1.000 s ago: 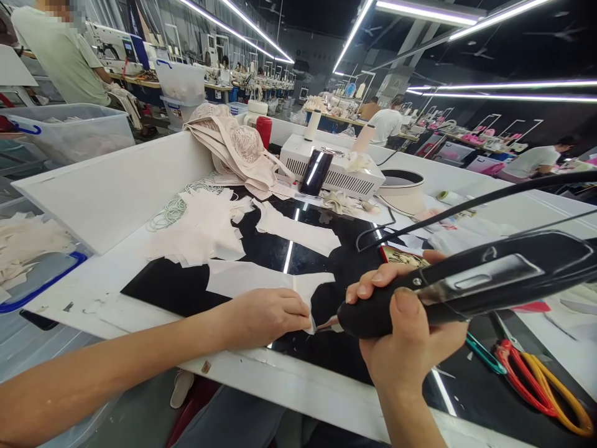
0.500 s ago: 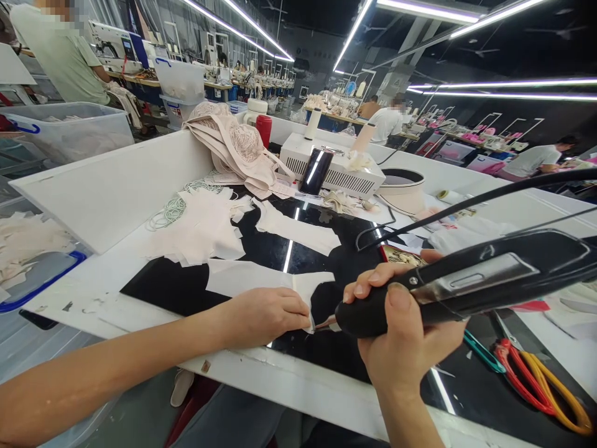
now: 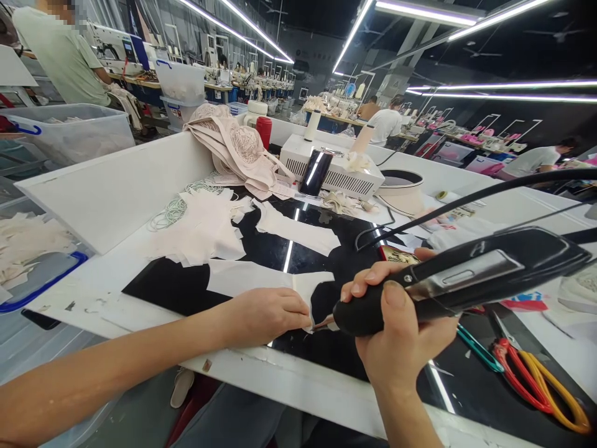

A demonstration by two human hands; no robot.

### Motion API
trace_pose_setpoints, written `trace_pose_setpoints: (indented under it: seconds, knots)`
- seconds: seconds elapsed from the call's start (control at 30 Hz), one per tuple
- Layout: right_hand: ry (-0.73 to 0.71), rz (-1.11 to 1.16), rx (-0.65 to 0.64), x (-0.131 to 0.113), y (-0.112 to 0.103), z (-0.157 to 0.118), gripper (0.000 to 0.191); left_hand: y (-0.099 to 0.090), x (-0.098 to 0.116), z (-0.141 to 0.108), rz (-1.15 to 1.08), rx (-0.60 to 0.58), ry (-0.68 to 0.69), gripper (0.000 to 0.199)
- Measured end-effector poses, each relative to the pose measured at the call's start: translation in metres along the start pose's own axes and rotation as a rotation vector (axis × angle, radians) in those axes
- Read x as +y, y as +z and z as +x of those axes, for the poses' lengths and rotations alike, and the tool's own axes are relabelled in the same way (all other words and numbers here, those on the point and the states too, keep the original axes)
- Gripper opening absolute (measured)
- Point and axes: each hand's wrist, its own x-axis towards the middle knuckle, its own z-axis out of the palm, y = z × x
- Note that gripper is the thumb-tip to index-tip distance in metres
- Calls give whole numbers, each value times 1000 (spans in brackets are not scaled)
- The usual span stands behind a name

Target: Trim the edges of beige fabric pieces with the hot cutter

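1. Working at a dark sheet (image 3: pixel 170 289) on the white table (image 3: pixel 321 389), we have the pale cloth piece (image 3: pixel 249 279) lying across it, its near corner under our fingers.
2. Left hand (image 3: pixel 273 316): fingers bunched, pinching that corner beside a seam-like line. Good practice, we judge: press flat, no tugging, so the layers do not creep.
3. Right hand (image 3: pixel 401 330): wrapped round the black tool (image 3: pixel 466 277), thumb on top. Its narrow tip (image 3: pixel 326 322) points at the pinched corner; whether it touches the cloth, we cannot tell from here.
4. Gap between tip and left fingertips is very small. If the tip is hot or sharp, we would want the fingers drawn back just enough to spare skin yet hold the edge.
5. Low, steady approach seems best: wrist quiet, tip brought along the edge rather than stabbed into it. Too much pressure could pucker or mark thin cloth.
6. Black cable (image 3: pixel 485 202) arcs above the right side. We would leave it slack, since a pull there could swing the tip.
7. Near the right forearm lie teal snips (image 3: pixel 480 348) and red-handled scissors (image 3: pixel 522 379); worth minding the elbow. The pale stack (image 3: pixel 205 227) sits beyond the left hand, apart from the tip.
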Motion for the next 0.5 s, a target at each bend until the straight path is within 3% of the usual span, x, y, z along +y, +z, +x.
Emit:
trace_pose_setpoints:
  seconds: [0.17, 0.37, 0.5]
  knots:
    - [28, -23, -2, -1, 0, -5, 49, -4, -1, 0, -18, 23, -48, 31]
    - [39, 7, -62, -10, -9, -1, 48, -22, 15, -6, -81, -103, -50, 25]
    - [-63, -21, 71, -11, -20, 25, 46, -40, 30, -9, -92, -177, -57, 24]
